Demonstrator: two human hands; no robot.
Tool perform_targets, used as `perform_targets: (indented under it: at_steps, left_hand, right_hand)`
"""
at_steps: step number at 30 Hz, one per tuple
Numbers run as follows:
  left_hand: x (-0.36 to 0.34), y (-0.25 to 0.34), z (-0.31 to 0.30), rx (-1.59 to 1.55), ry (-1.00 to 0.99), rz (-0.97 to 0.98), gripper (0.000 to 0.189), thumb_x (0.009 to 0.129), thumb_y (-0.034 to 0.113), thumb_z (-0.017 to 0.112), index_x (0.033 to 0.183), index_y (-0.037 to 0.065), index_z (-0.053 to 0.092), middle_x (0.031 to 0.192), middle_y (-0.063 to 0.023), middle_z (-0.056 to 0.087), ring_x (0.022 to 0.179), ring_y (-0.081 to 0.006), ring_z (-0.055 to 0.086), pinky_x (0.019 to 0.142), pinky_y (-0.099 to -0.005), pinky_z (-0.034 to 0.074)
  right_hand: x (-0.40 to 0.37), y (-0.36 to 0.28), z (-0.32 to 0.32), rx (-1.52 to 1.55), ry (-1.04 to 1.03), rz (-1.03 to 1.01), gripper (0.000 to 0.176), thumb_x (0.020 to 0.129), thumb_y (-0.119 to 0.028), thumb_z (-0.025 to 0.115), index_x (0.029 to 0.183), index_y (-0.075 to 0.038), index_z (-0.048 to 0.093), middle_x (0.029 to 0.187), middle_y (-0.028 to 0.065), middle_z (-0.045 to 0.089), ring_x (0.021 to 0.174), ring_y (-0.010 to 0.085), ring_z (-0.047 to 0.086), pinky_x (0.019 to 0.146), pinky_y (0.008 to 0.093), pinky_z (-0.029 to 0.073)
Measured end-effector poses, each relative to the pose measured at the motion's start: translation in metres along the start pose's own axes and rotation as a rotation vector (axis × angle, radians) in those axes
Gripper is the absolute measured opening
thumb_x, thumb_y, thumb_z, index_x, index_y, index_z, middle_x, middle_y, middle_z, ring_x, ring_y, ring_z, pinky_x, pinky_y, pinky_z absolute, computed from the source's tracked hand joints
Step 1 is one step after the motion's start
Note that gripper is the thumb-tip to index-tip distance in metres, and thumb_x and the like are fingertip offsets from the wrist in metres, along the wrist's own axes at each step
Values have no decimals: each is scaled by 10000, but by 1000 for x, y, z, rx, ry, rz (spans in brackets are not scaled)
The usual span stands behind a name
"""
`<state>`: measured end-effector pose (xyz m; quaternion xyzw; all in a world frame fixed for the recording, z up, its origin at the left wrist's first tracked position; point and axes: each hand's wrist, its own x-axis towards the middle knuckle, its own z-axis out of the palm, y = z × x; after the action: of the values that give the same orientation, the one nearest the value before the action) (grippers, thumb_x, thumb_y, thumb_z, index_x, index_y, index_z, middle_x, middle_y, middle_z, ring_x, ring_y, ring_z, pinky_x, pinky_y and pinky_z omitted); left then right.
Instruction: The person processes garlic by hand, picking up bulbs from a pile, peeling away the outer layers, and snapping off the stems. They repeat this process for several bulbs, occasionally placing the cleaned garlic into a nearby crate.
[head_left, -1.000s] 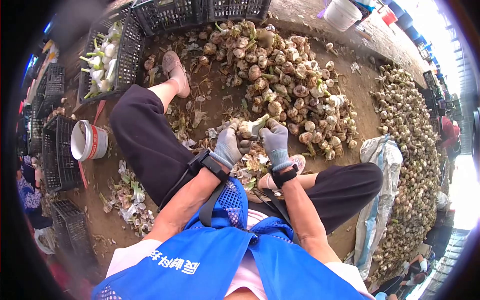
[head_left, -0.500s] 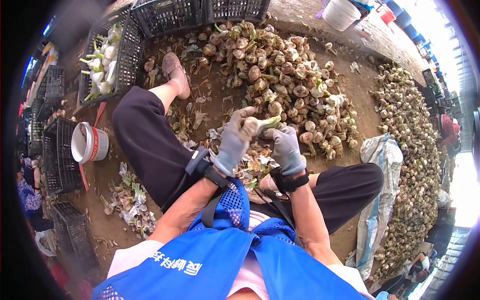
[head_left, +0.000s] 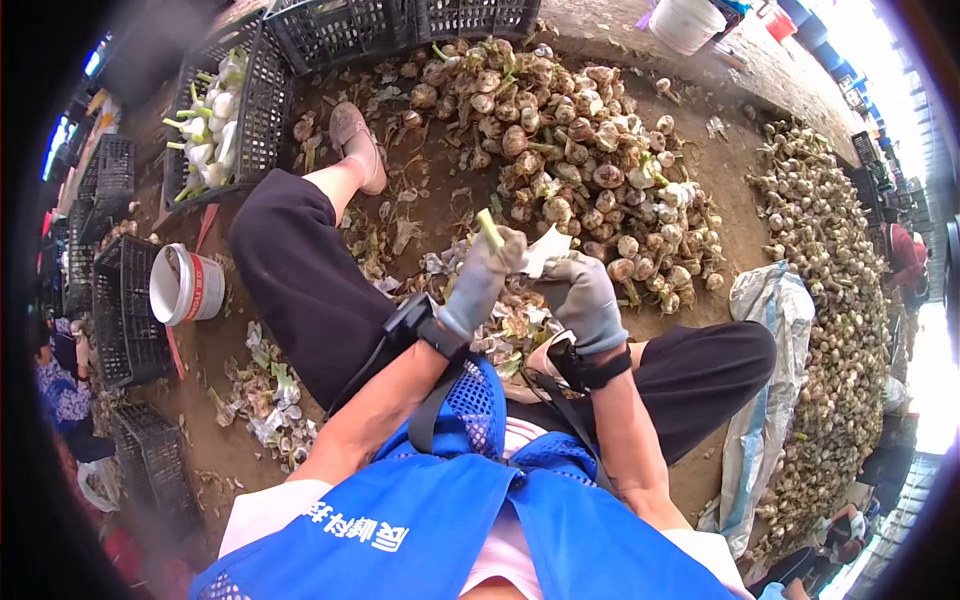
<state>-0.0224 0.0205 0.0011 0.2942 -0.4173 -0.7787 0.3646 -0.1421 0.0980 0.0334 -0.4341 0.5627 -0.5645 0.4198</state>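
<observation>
Our left hand, in a grey fabric glove (head_left: 482, 282), is clenched around a garlic with a pale green stem (head_left: 490, 230) poking up past the fingers; the bulb itself is hidden in the fist, above the ground between our knees. Our right hand, in a matching grey glove (head_left: 590, 300), is pinching a white, papery flap of skin (head_left: 546, 251) just beside the left fingers, though we cannot tell whether it is torn free. To strip the skin well, we would judge it best to keep the left grip firm but not crushing, pinch the flap low, near its root, and draw it away in one smooth pull, so it parts in a wide sheet rather than shreds. Turning the bulb between pulls should help us find the next loose edge. Working over the heap of dry, brownish skin scraps (head_left: 505, 335) keeps waste apart from the piled, soil-stained garlic bulbs (head_left: 590, 130) just ahead.
</observation>
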Motion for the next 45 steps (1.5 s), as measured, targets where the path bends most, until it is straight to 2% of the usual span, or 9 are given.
perform_targets:
  at_steps: [1,6,10,14,20,22,26,30,45]
  left_hand:
    - [5,-3,-4,22,-47,21,201,910,210,522,943,12,507,863,-37,488,747,-96,482,673,-233,428]
    - [12,-1,-12,496,148,167,180,896,175,544,917,-3,532,817,-54,491,719,-107,471,648,-228,411]
    - [10,2,-22,726,35,247,114,880,51,504,866,-22,591,822,-37,539,725,-98,531,586,-248,484]
    - [4,19,-14,-353,9,-256,213,891,168,519,944,-28,582,799,-83,616,621,-139,584,522,-255,512]
    - [20,-2,-45,-856,-28,-333,211,882,196,540,994,23,586,808,-61,610,633,-155,573,533,-287,510]
    - [22,-2,-44,-840,234,-400,194,883,159,523,1020,29,571,845,-62,614,700,-178,596,570,-324,535]
    - [21,0,-42,-805,-3,-316,286,893,153,491,1142,15,504,1076,-136,567,1012,-292,550,850,-469,472]
    - [15,12,-33,-872,-127,-316,357,905,197,468,1213,16,455,1160,-150,526,1092,-303,500,933,-498,407]
    - [12,16,-18,-260,40,-96,164,872,138,567,945,-3,530,941,-104,599,846,-172,603,756,-287,511]
  right_hand:
    - [1,2,-6,-566,-47,-328,117,767,-13,548,796,51,642,819,102,653,768,147,632,673,269,524]
    - [4,8,0,121,35,244,180,742,37,508,872,28,632,792,25,625,745,97,591,651,238,483]
    - [14,15,-1,-290,126,73,112,752,-14,534,810,24,623,781,93,626,677,177,590,652,283,485]
    - [21,76,-14,-1095,14,314,183,788,-207,557,749,-52,646,835,144,629,777,313,616,722,363,489]
    - [-1,45,13,-683,-564,398,244,713,-140,535,911,-61,654,928,183,626,885,331,601,796,356,469]
    - [1,29,4,-230,-469,271,286,718,-127,514,968,-45,628,990,183,616,926,331,582,803,358,459]
    - [7,10,-6,-1181,-105,147,398,732,-139,563,1128,-95,555,1081,135,574,976,297,569,855,357,442]
    - [13,-10,3,333,162,443,246,831,-128,578,1037,8,571,852,81,641,743,131,611,656,275,524]
    - [19,-2,17,329,115,502,255,846,-252,613,952,-21,595,787,35,634,654,95,596,544,207,472]
